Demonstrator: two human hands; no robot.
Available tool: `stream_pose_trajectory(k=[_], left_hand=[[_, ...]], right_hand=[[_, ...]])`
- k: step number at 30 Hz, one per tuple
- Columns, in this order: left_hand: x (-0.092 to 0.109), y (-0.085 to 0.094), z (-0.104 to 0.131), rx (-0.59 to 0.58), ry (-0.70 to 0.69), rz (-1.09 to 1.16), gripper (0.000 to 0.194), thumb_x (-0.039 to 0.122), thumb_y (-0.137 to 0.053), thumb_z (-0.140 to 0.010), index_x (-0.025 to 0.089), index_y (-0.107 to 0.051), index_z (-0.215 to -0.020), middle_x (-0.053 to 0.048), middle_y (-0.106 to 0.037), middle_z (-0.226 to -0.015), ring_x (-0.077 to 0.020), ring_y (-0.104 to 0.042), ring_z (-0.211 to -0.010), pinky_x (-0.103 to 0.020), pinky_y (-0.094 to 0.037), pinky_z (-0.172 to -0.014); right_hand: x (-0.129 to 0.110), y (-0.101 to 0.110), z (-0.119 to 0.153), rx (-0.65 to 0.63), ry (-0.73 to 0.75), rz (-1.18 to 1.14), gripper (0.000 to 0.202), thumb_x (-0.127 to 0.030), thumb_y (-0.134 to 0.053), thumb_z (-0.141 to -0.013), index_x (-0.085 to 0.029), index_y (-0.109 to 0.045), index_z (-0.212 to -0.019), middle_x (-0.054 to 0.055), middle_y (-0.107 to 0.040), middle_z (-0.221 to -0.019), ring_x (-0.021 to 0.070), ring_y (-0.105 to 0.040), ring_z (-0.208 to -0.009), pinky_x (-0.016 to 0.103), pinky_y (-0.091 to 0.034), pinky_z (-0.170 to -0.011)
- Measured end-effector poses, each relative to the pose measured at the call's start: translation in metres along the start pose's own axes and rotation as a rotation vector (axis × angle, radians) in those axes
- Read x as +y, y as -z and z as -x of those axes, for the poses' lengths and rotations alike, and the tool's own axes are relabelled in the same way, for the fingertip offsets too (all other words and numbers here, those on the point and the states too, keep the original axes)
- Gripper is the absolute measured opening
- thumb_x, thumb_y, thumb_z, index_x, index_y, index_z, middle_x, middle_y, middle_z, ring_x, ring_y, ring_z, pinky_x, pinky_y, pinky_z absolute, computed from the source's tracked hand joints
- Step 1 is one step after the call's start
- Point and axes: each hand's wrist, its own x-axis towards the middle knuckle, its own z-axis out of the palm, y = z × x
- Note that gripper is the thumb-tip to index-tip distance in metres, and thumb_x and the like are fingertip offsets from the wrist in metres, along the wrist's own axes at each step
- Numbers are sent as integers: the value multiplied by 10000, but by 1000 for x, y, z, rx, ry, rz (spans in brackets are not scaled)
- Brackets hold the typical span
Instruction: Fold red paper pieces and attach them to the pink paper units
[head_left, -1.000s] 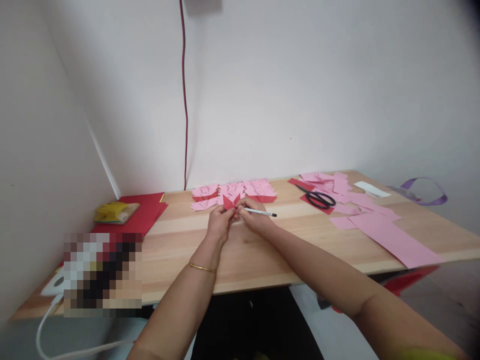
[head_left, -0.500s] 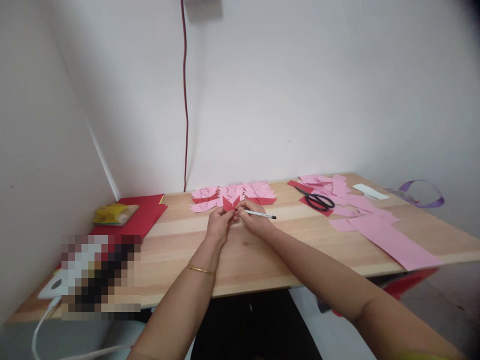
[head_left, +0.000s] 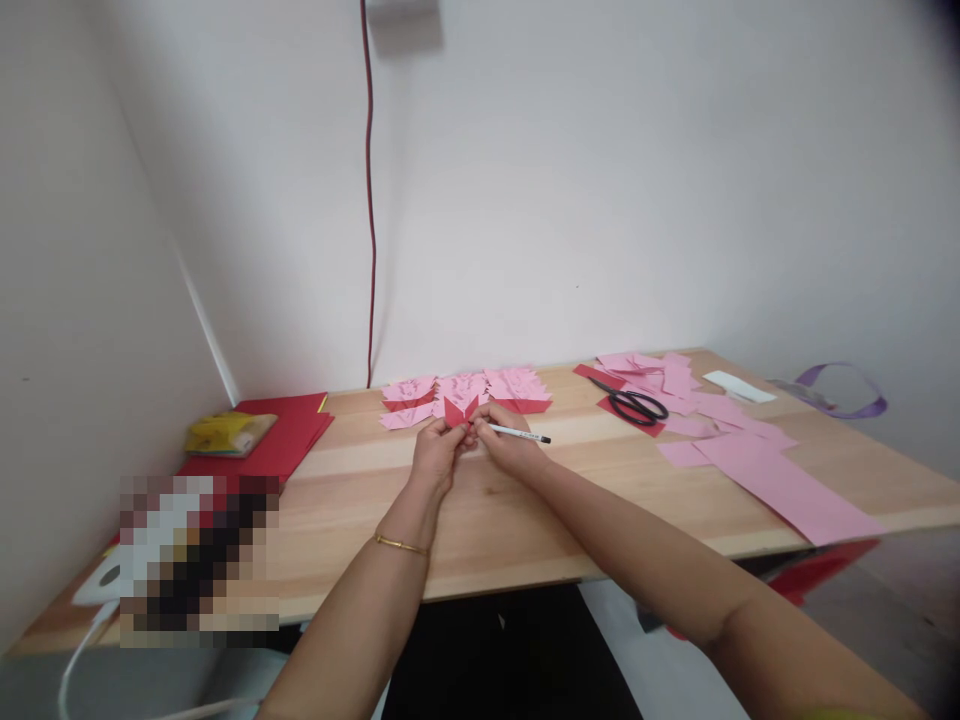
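The red paper (head_left: 460,409) is at the fingertips of both hands, right where they meet. It has two points that stick up, away from the person. The left hand (head_left: 437,452) pinches it, with the thumb on the near side. The right hand (head_left: 510,440) is closed around a thin white pen (head_left: 521,434), and its fingers are at the right side of the red paper. The pen's dark end pokes out to the right. The fingers hide the other end, so I cannot tell if it touches the paper.

Just past the hands are three bunches of pink pieces (head_left: 461,385), side by side, with some red bits among them. A gold bangle (head_left: 401,543) is on the left wrist.

To the right of the right hand, black scissors (head_left: 636,404) lie on red and pink scraps (head_left: 679,378). Farther right and closer to the person is a big pink sheet (head_left: 791,485). A white strip (head_left: 739,385) and a purple band (head_left: 874,408) are far off to the right.

Well to the left of the left hand are red sheets (head_left: 300,430), with a yellow packet (head_left: 221,433) on top. Under both hands is the wooden table (head_left: 337,500). Beyond them, a dark red cord (head_left: 369,200) hangs down the wall.
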Motion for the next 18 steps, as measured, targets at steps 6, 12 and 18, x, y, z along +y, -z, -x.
stream_pose_trajectory(k=[6,12,18], left_hand=[[2,1,0,-3,18,10,253,200,-760,-518,108,-635,-717,-16,-620,-605,-89,-537,-517,-274,-496,-594],[4,1,0,48,18,45,239,200,-750,-534,113,-601,-699,22,-564,-575,-78,-519,-512,-286,-507,-614],[5,2,0,34,21,72,247,185,-749,-533,120,-588,-709,30,-561,-610,-75,-524,-533,-286,-512,-633]], right_hand=[[-5,-1,0,20,-35,-68,133,-280,-462,-811,-194,-564,-819,5,-635,-728,151,-594,-689,269,-456,-657],[15,30,-19,301,84,145,211,-262,-456,-800,-179,-608,-920,70,-626,-929,196,-571,-871,334,-439,-803],[77,104,-32,494,-90,450,287,-149,-406,-734,-177,-645,-891,130,-588,-924,263,-548,-903,424,-401,-814]])
